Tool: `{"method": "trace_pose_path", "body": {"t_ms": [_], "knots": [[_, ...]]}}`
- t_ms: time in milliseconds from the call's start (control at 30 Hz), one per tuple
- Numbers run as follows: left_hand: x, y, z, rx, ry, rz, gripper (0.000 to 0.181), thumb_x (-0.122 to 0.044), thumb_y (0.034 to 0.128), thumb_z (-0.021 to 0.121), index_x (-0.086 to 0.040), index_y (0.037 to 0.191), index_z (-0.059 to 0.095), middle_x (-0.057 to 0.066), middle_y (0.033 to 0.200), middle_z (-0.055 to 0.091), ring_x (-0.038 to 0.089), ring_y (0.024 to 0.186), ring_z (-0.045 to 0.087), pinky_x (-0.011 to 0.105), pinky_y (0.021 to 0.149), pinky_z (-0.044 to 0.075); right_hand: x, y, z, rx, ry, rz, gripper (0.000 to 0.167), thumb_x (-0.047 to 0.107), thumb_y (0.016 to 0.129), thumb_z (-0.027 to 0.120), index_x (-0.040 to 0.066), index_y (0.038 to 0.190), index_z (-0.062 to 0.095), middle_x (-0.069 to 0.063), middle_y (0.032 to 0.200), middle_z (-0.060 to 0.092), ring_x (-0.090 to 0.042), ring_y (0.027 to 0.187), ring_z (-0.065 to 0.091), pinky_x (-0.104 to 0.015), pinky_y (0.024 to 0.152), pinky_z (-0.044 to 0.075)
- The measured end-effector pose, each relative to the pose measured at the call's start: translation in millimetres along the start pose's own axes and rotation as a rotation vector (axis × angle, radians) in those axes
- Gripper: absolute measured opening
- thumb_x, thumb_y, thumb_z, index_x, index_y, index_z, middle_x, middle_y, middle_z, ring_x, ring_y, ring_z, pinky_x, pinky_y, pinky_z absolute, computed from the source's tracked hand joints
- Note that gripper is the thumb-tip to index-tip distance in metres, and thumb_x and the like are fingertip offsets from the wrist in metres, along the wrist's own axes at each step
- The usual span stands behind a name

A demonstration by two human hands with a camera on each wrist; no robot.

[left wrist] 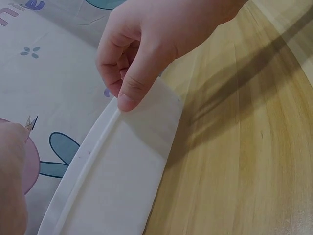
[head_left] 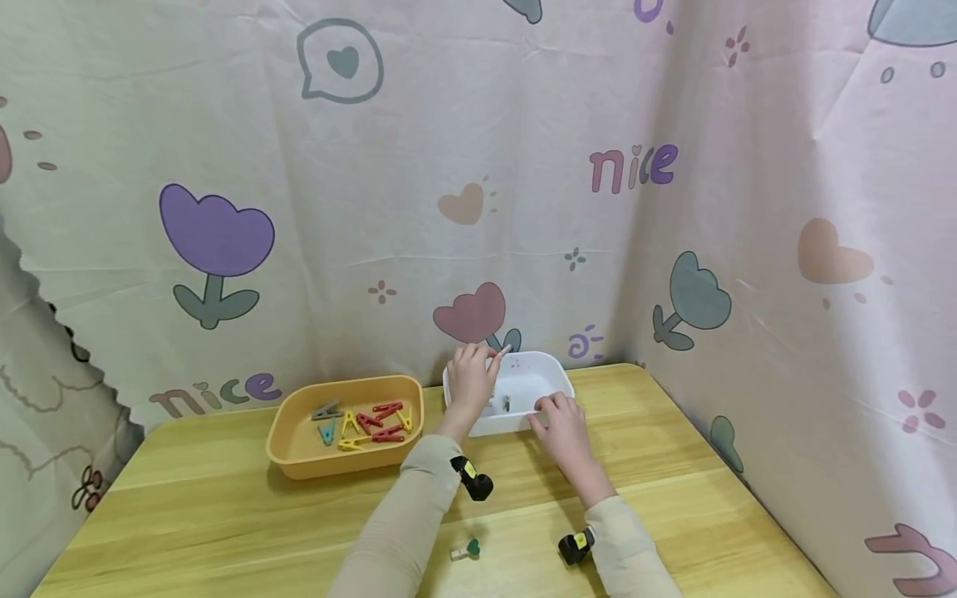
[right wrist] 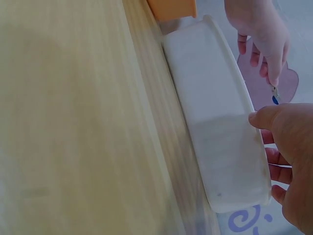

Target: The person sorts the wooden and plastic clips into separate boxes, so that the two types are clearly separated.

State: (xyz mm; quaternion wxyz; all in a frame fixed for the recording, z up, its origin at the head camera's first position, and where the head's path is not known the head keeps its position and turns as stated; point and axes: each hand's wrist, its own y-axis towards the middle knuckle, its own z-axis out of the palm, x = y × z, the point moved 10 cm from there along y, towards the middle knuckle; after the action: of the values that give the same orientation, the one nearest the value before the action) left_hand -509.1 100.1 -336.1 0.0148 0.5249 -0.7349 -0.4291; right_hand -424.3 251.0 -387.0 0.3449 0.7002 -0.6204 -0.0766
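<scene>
My left hand [head_left: 471,382] is over the left part of a white plastic bin [head_left: 504,425]. Its fingertips pinch a small clothespin [right wrist: 275,95] with a blue end, seen best in the right wrist view. At the bin's near right side my right hand [head_left: 561,423] grips the rim, thumb outside and fingers inside. A few tiny clips [head_left: 507,404] lie on the bin's floor, partly hidden by the left hand. On the table in front, between the forearms, lies a small clothespin with a green heart [head_left: 465,550].
An orange bin [head_left: 314,469] stands left of the white one, holding several red, yellow, grey and teal clothespins [head_left: 387,434]. Behind both hangs a printed curtain [head_left: 359,208], which also runs along the right side of the wooden table [head_left: 224,531].
</scene>
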Motion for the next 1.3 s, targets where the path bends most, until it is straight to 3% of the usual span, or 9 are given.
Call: {"method": "trace_pose_path", "body": {"t_ms": [267,467,600,1033,1300], "knots": [[5.1,-2.7,5.0,0.039,-0.004,-0.045,0.017,-0.033,0.0945,0.063,-0.017,0.095,0.070,0.001,0.099,0.067,0.024,0.096,0.057,0.040,0.078,0.044,1.3,-1.3,-0.8,-0.026,-0.009,-0.018,0.017,0.022,0.082,0.076,0.010,0.088,0.066,-0.007,0.092,0.060,-0.027,0.089,0.055,-0.047,0.084,0.045],[16.2,-6.4,16.7,0.167,0.031,-0.132,0.041,-0.046,0.0928,0.061,-0.019,0.123,0.062,0.005,0.125,0.063,0.030,0.117,0.053,0.048,0.098,0.041,1.5,-1.4,-0.9,-0.021,-0.018,-0.017,0.017,0.022,0.083,0.076,0.010,0.089,0.066,-0.007,0.092,0.060,-0.026,0.088,0.054,-0.047,0.083,0.045],[20.3,-9.3,20.8,0.208,0.027,-0.154,0.041,-0.047,0.0928,0.061,-0.018,0.123,0.061,0.006,0.125,0.063,0.031,0.119,0.052,0.049,0.102,0.038,2.7,-1.9,-1.9,-0.029,-0.018,-0.025,0.017,0.022,0.082,0.076,0.010,0.087,0.066,-0.007,0.091,0.060,-0.026,0.087,0.054,-0.046,0.082,0.045],[16.9,-11.5,9.3,0.170,0.018,-0.099,0.030,-0.041,0.0936,0.062,-0.020,0.114,0.067,0.004,0.118,0.064,0.028,0.114,0.052,0.046,0.097,0.040,0.6,-1.0,-0.6,-0.004,-0.001,0.003,0.017,0.023,0.083,0.075,0.009,0.090,0.067,-0.007,0.094,0.060,-0.027,0.090,0.054,-0.048,0.085,0.045],[13.1,-17.7,-4.4,0.139,0.013,-0.023,0.029,-0.039,0.0927,0.064,-0.018,0.111,0.068,0.003,0.116,0.064,0.027,0.110,0.053,0.045,0.092,0.041,0.9,-0.7,-2.2,-0.018,-0.012,-0.004,0.017,0.023,0.083,0.075,0.009,0.090,0.067,-0.007,0.093,0.060,-0.027,0.089,0.055,-0.046,0.083,0.044]]}}
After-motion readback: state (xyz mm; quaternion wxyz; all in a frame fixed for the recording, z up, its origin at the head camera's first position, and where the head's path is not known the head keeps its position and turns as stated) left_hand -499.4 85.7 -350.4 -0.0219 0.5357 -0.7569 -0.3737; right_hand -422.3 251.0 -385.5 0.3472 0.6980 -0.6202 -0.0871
